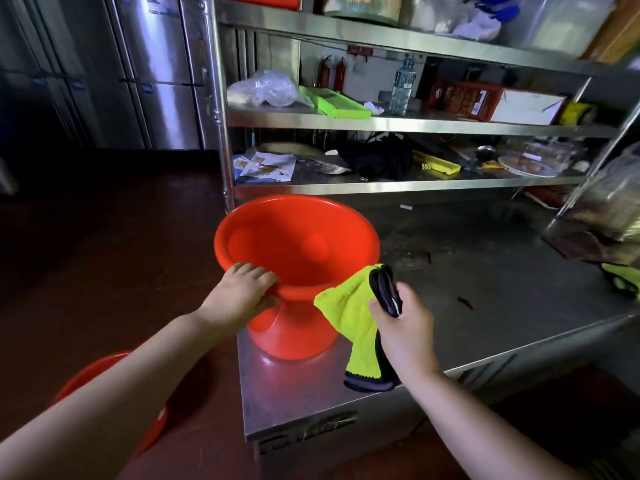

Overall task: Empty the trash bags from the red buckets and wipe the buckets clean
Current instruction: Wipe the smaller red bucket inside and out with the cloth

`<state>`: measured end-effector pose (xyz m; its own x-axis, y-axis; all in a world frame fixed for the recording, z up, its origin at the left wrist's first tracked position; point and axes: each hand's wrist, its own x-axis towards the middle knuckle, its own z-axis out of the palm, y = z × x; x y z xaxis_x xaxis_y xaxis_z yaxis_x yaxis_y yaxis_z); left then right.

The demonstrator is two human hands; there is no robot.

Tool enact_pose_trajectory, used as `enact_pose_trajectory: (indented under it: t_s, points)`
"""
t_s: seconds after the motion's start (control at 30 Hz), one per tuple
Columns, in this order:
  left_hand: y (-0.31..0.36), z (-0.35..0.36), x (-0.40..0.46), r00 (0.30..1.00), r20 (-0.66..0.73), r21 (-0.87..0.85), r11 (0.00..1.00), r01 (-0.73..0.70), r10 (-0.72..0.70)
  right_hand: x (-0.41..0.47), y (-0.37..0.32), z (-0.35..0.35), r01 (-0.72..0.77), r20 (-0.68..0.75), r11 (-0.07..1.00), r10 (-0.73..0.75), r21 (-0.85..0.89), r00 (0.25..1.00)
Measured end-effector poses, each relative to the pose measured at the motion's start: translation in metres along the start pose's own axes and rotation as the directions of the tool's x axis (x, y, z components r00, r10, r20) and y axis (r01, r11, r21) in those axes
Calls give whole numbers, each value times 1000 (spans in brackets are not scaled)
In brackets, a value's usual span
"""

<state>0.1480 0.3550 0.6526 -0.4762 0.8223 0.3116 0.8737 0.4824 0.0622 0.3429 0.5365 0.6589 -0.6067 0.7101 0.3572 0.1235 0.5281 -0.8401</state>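
Note:
A red bucket (298,244) stands upright at the near left corner of a steel counter (485,292), with no bag inside it. My left hand (242,292) grips its near rim, fingers curled over the edge. My right hand (405,327) holds a yellow-green cloth with black trim (349,310) just right of the bucket, at rim height. The cloth hangs down beside the bucket wall. A second red bucket (152,434) sits low on the floor at the left, mostly hidden by my left forearm.
Steel shelves (398,123) rise behind the counter, crowded with bottles, boxes, bags and a dish. A clear plastic bag (613,202) stands at the counter's right, with another yellow-green cloth (623,278) below it. Steel refrigerators (152,71) line the back left. The floor is dark red.

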Motion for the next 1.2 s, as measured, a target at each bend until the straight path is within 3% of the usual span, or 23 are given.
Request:
enact_pose_trajectory:
  t_s: [0.1,0.2,0.3,0.4,0.43,0.5,0.53,0.6,0.63,0.7,0.93,1.07,1.2]
  points:
    - [-12,-11,12,994,-109,-146,989,-23,7,-1,-7,-3,6,-58,1000,-7,-15,998]
    - [-29,-35,33,977,-200,-286,958,13,-73,7,-24,-8,58,-137,998,-62,-28,989]
    - [-46,-51,50,970,-175,-434,897,77,-168,24,-50,-7,157,-217,988,-156,-12,964]
    - [-57,-52,59,963,-56,-634,754,171,-265,36,-76,7,307,-234,937,-340,-165,911]
    - [-59,-51,60,959,0,-712,673,199,-283,37,-83,16,378,-181,894,-424,-242,887]
    - [-60,-47,60,958,77,-815,536,221,-277,30,-87,35,513,112,787,-508,-343,854]
    - [-62,-46,60,958,98,-833,504,227,-268,24,-82,45,568,308,743,-481,-354,821]
    - [-67,-41,60,956,125,-841,482,244,-265,11,-63,60,678,623,644,-379,-354,684]
    - [-71,-39,59,953,130,-843,476,252,-274,5,-54,66,728,700,581,-346,-364,625]
    - [-78,-37,61,945,158,-844,457,279,-286,1,-42,72,784,738,469,-338,-406,584]
    - [-89,-23,83,916,263,-871,334,360,-303,39,-43,108,790,696,311,-375,-528,612]
    - [-100,-7,90,906,291,-874,301,382,-308,86,-54,129,714,629,392,-342,-580,698]
    - [-111,16,91,880,359,-871,227,435,-310,110,-50,150,711,651,383,-294,-590,700]
